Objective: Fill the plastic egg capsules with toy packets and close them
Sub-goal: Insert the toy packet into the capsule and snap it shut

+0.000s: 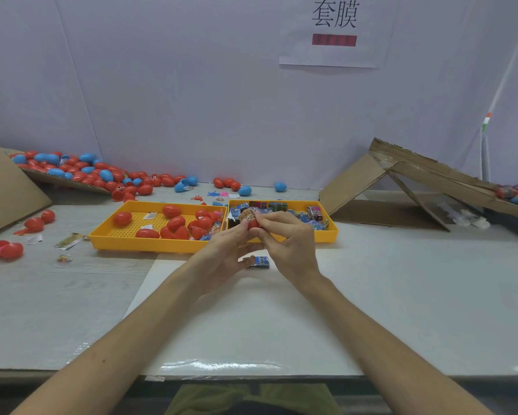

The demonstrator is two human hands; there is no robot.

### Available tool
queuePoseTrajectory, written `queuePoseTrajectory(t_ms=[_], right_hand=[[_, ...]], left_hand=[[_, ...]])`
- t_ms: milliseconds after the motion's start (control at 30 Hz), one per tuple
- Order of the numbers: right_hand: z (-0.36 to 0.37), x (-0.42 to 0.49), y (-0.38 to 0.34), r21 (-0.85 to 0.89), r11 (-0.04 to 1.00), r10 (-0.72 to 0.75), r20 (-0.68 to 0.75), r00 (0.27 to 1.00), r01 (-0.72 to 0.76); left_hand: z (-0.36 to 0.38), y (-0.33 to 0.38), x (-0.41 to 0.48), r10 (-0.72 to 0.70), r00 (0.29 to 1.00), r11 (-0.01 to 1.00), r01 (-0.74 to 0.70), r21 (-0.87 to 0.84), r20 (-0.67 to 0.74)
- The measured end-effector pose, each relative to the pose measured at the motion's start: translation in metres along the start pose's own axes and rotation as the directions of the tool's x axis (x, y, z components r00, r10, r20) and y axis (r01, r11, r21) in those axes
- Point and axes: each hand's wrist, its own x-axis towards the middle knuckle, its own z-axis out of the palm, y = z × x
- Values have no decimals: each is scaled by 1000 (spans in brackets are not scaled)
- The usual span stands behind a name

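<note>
The left hand (224,253) and the right hand (284,235) met above the white table (401,295). They held one red plastic egg capsule (253,224) between them. The left hand's fingers curled up round the capsule from below. The right hand pinched it from the other side with its thumb and first finger. A brown printed toy packet (247,216) stuck out of the capsule, just above the left fingertips. Right under the two hands, a small blue toy packet (260,262) lay flat on the table. Just past the left hand sat a yellow plastic tray (123,242) with red egg halves (174,226) in it. Just past the right hand sat a second yellow plastic tray (326,236) full of bright toy packets (314,212).
</note>
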Motion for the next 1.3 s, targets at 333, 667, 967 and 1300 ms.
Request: queuePoseTrajectory(t_ms=[333,667,967,1300], right_hand=[[0,-1,1,-80,994,-77,-49,996,73],[-5,6,-3,72,973,223,-53,973,-219],[-6,5,1,31,989,141,13,990,-141],[-9,5,0,-217,970,-102,33,994,106]], left_hand=[[-7,-4,6,-9,1000,1000,8,20,18],[-6,0,4,-12,1000,998,13,-65,23],[-8,-2,4,14,998,1000,-15,12,54],[-3,-1,3,54,998,995,-57,87,35]])
